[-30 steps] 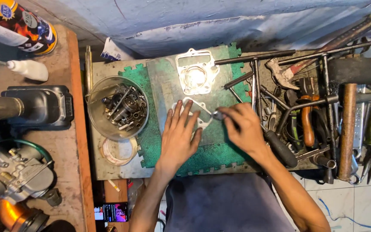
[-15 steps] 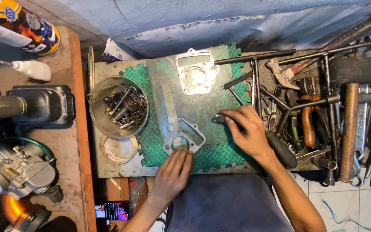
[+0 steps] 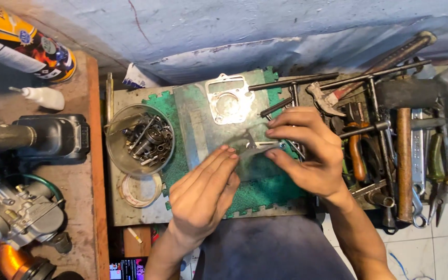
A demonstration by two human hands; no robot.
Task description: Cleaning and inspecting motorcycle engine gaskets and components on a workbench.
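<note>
A yellow spray can (image 3: 24, 44) with flame label lies top left; a lit phone screen (image 3: 125, 269) shows bottom edge

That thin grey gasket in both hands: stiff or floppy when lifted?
Thin grey gasket: probably light and bendy, being a flat sheet with cut-outs. Left hand and right hand each hold an edge, suggesting it sags or tears easily.
</note>
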